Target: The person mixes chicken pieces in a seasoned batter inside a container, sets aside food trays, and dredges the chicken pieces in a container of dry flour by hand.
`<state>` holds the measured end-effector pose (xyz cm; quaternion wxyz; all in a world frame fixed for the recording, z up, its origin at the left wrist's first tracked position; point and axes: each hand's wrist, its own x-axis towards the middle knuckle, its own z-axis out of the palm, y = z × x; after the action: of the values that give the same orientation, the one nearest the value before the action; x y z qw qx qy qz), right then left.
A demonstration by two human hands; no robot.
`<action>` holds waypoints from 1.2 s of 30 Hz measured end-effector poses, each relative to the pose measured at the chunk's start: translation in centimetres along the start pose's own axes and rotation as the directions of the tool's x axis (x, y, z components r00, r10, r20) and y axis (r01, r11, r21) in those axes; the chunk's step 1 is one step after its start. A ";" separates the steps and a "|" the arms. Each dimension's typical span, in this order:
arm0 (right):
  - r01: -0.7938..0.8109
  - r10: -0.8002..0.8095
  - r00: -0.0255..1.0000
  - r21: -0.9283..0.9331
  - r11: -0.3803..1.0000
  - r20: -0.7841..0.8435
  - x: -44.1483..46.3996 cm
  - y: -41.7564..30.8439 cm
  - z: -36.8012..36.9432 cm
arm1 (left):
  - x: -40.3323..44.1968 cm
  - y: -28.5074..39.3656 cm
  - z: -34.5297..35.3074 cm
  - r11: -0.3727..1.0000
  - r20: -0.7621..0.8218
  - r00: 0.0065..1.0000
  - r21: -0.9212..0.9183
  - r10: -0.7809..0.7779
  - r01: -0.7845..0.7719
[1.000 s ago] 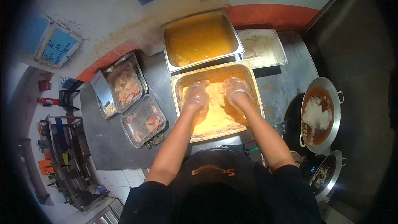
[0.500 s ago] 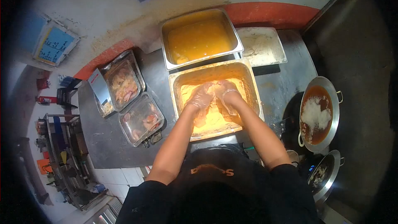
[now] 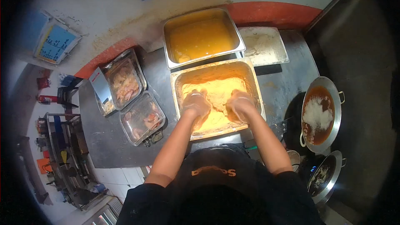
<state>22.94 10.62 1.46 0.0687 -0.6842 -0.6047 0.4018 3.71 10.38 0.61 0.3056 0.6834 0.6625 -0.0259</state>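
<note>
L hand [image 3: 196,103] & R hand [image 3: 240,104], both w/ clear gloves, are resting apart in the yellowish powder [image 3: 216,89], fingertips partly buried; can't tell if either grip is clenching anything or just lying loose. Powder's filling the bottom of the metal tray [image 3: 214,70], which is sitting on the surface [image 3: 104,141] right in front of the person. Pan [image 3: 208,58] w/ orange liquid is standing just behind it. Plastic tub [image 3: 134,110] w/ meat pcs is sitting to the L; wok [image 3: 338,108] is standing to the R.

2 hands [image 3: 197,104] apart, arms [image 3: 173,146] outstretched forward
</note>
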 end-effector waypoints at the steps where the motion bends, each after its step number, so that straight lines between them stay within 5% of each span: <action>1: 0.040 -0.021 0.991 -0.144 0.989 0.132 0.7 0.3 1.2 | 0.8 -0.3 0.9 0.996 0.055 0.997 0.071 0.047 -0.051; 2: 0.097 -0.021 0.965 -0.278 0.956 0.263 1.5 0.8 2.5 | 1.6 -0.6 1.8 0.985 0.112 0.990 0.140 0.090 -0.106; 6: 0.304 -0.165 0.916 -0.367 0.879 0.365 6.2 4.7 9.9 | 4.6 -3.4 5.6 0.990 0.098 0.986 0.025 0.138 -0.141; 8: 0.245 -0.221 0.947 -0.076 0.967 0.235 5.9 4.3 9.5 | 5.0 -4.6 5.8 0.944 0.134 0.947 0.119 0.292 -0.308; 9: 0.245 -0.222 0.946 -0.074 0.967 0.236 4.9 3.2 8.3 | 4.6 -4.2 4.7 0.944 0.134 0.948 0.119 0.290 -0.306; 11: 0.022 -0.113 0.976 0.434 0.901 0.187 1.8 0.6 5.5 | 1.8 -2.4 1.5 0.904 -0.040 0.969 -0.352 0.244 -0.242; 12: 0.015 -0.109 0.975 0.435 0.900 0.192 2.3 1.3 5.9 | 1.0 -1.8 0.6 0.904 -0.033 0.970 -0.354 0.242 -0.238; 13: 0.311 -0.314 0.946 0.045 0.949 0.083 3.2 2.3 6.3 | 0.5 -1.2 -0.1 0.909 -0.141 0.967 -0.336 0.211 -0.247; 14: 0.511 -0.525 0.848 -0.368 0.777 0.069 3.7 3.2 6.9 | 0.3 -1.0 -0.4 0.914 -0.245 0.953 -0.317 0.178 -0.252; 15: 0.510 -0.523 0.849 -0.368 0.778 0.070 3.4 3.0 6.6 | 1.0 -1.8 0.5 0.941 -0.249 0.951 -0.233 0.184 -0.244; 17: 0.183 -0.178 0.981 0.066 0.981 -0.079 1.9 1.5 4.8 | 0.4 -1.0 -0.6 0.941 -0.233 0.953 -0.233 0.192 -0.246; 21: 0.185 -0.187 0.982 0.117 0.976 0.010 0.1 0.3 1.2 | 0.5 -0.6 -0.3 0.977 -0.247 0.961 -0.136 0.128 -0.165; 23: 0.104 -0.150 0.969 0.228 0.968 0.196 2.2 1.9 1.9 | 2.6 -2.0 3.8 0.944 -0.261 0.944 -0.207 0.200 -0.257; 24: 0.103 -0.149 0.970 0.229 0.968 0.193 3.6 3.1 3.5 | 3.4 -2.3 5.1 0.898 -0.284 0.921 -0.273 0.267 -0.345; 26: 0.335 -0.301 0.933 -0.174 0.926 0.198 6.4 4.8 7.2 | 3.4 -1.3 4.2 0.919 -0.202 0.963 -0.313 0.180 -0.238; 27: 0.170 -0.142 0.980 -0.209 0.963 0.141 4.4 1.0 5.8 | 3.4 -0.9 3.6 0.930 -0.116 0.989 -0.345 0.088 -0.123; 30: 0.214 -0.218 0.975 -0.089 0.973 -0.046 6.2 2.3 9.0 | 3.4 -1.3 2.3 0.802 -0.052 0.999 -0.596 0.017 -0.045; 34: 0.189 -0.192 0.980 0.058 0.980 0.057 0.4 -5.2 1.2 | 1.8 -0.9 -0.4 0.759 -0.088 0.993 -0.641 0.078 -0.116; 35: 0.189 -0.192 0.979 0.056 0.980 0.064 1.5 -4.1 2.0 | 2.0 -0.8 0.2 0.753 -0.162 0.982 -0.632 0.102 -0.183; 36: 0.346 -0.346 0.938 -0.167 0.923 0.029 3.3 -2.3 3.3 | 2.2 -0.6 0.4 0.746 -0.239 0.962 -0.616 0.129 -0.253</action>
<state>18.90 12.85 -0.92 0.0804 -0.5703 -0.7480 0.3299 3.57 12.09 -0.90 0.4598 0.6017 0.5826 0.2953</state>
